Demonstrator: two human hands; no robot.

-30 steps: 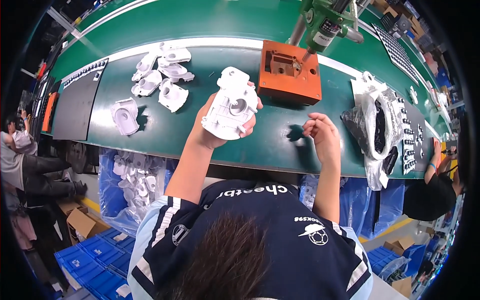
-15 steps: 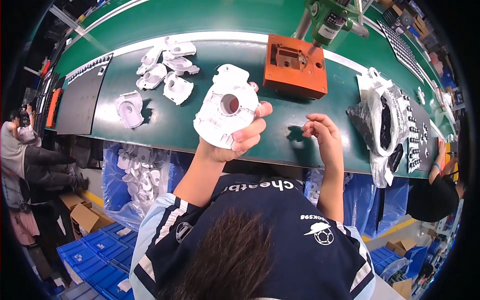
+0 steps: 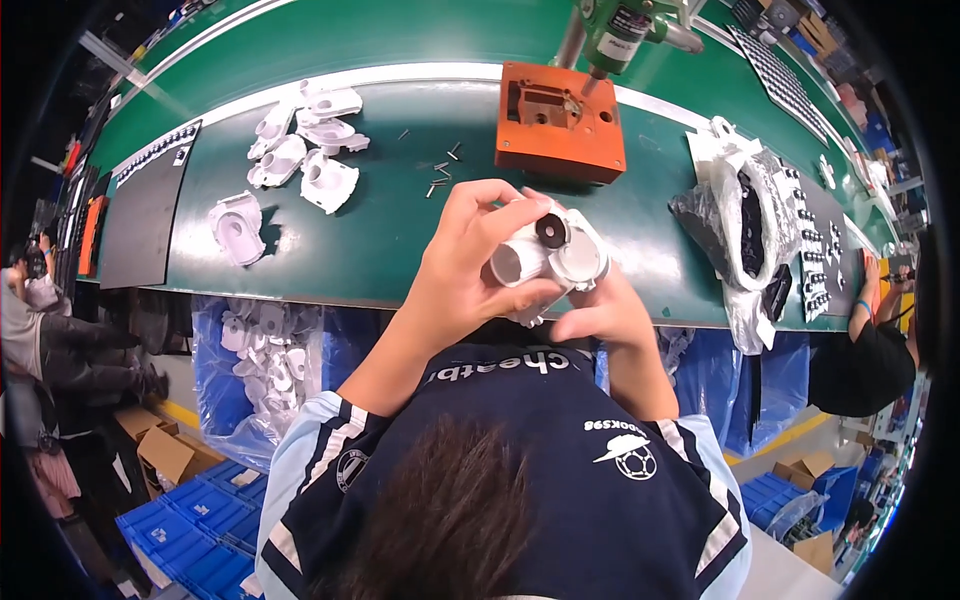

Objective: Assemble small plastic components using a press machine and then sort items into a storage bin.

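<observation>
Both hands are closed around a white plastic housing [image 3: 522, 262], held just above the near side of the bench. My left hand [image 3: 462, 262] grips its left side, fingers over the top and thumb below. My right hand [image 3: 612, 308] holds the right side from below, its fingers partly hidden behind the part. A round open tube end faces up on the housing's left. A small black round piece with a centre hole [image 3: 550, 231] sits at its top, by my left fingertips. Several small metal pins [image 3: 440, 170] lie on the bench beyond my left hand.
An orange fixture block [image 3: 550, 145] stands beyond my hands under a green press [image 3: 615, 40]. Several white housings [image 3: 328, 182] lie to the left, near a dark board [image 3: 145, 225]. A plastic bag of black parts [image 3: 745, 225] is at right. Lined blue bins [image 3: 225, 400] hold more housings below.
The housing has been turned over and moved right and down. My right hand, free before, has come in to hold it too. The black piece and the pins now show.
</observation>
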